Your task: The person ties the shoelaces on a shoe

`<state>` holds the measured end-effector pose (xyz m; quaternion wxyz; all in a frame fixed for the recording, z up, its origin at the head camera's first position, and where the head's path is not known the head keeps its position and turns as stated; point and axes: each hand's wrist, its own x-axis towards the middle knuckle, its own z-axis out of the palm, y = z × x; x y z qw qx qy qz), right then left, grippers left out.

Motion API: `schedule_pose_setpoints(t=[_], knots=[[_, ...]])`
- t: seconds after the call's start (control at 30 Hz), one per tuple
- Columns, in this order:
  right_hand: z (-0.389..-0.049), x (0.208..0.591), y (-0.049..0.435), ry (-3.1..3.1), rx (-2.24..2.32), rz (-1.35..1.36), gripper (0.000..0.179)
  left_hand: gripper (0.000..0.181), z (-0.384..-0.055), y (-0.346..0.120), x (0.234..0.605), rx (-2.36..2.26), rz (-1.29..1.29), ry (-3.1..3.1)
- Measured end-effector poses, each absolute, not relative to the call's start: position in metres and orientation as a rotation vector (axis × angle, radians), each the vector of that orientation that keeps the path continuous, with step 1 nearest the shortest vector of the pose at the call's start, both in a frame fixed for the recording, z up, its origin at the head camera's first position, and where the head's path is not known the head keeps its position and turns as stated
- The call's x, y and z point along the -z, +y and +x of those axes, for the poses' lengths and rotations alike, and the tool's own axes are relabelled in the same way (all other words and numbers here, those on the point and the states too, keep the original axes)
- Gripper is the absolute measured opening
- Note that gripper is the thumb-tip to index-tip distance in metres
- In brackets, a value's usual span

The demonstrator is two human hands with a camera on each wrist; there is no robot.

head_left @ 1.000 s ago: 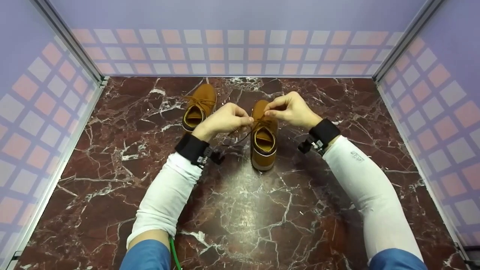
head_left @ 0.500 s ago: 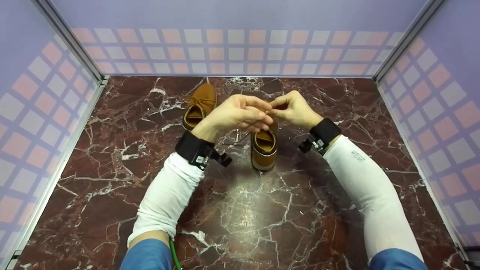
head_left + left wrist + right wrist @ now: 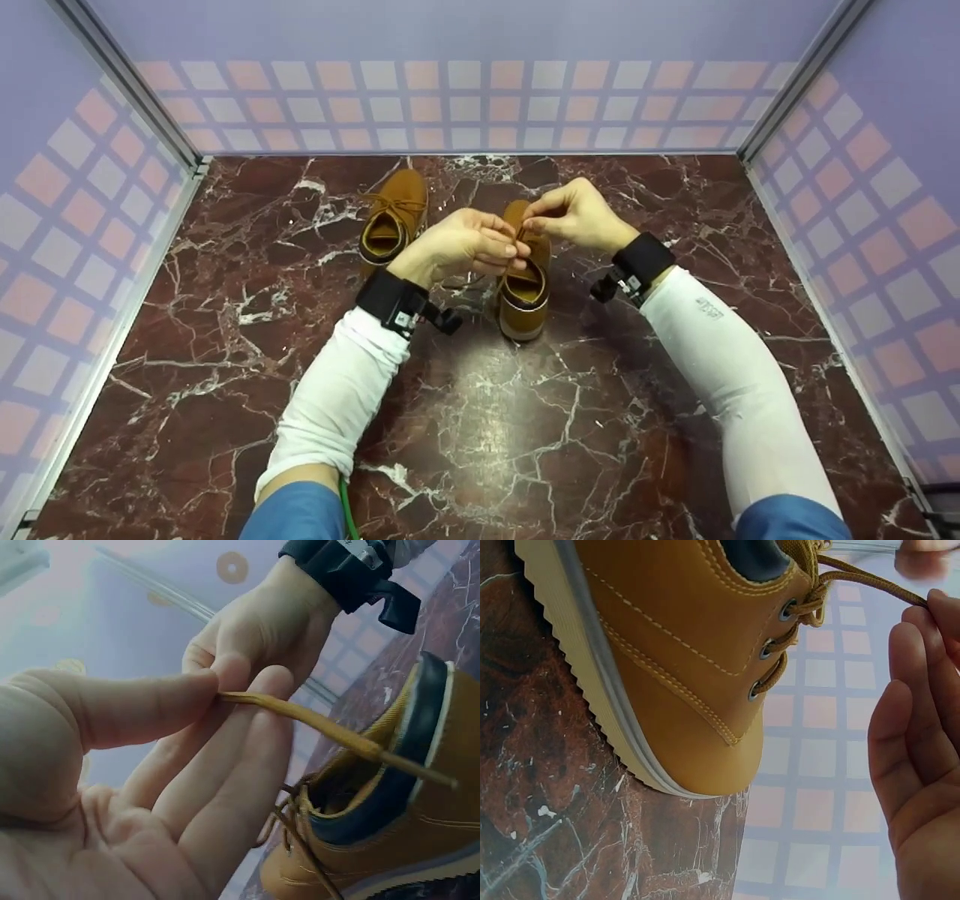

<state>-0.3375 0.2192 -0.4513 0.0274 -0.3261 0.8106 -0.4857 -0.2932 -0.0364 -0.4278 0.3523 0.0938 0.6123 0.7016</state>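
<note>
A tan ankle shoe (image 3: pixel 523 324) stands on the floor with its toe pointing away, and both hands are above its lacing. My left hand (image 3: pixel 463 244) pinches a brown shoelace (image 3: pixel 322 724) between thumb and fingers; its tipped end sticks out beyond the fingers in the left wrist view. On the other side my right hand (image 3: pixel 581 217) pinches a doubled length of lace (image 3: pixel 874 583) that runs taut from the top eyelets (image 3: pixel 787 609). Fingers partly cover the shoe's front and knot area in the head view.
The matching tan shoe (image 3: pixel 403 196), its lace tied in a bow, stands to the left, close to my left wrist. Marbled dark red floor (image 3: pixel 480 435) extends all around. Checkered panels (image 3: pixel 465 105) wall off the back and both sides. A green cable (image 3: pixel 347 510) hangs by the left sleeve.
My left hand has moved from the shoe's left side across to the right hand, then back slightly left and nearer. My right hand has stayed almost in place, still pinching lace.
</note>
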Motion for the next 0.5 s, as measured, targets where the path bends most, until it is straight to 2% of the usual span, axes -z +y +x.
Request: schedule_pose_setpoints(t=[0.17, 0.37, 0.5], knots=[[-0.339, 0.451, 0.220, 2.509, 1.513, -0.958, 0.010, 0.036, -0.281, -0.016, 0.433, -1.929, 0.257, 1.676], [-0.340, 0.451, 0.221, 2.539, 1.522, -0.880, 0.015, 0.015, -0.263, 0.029, 0.444, -2.035, 0.306, 1.837], [-0.342, 0.452, 0.220, 2.528, 1.501, -0.897, 0.013, 0.016, -0.258, 0.038, 0.449, -1.792, 0.449, 2.244]])
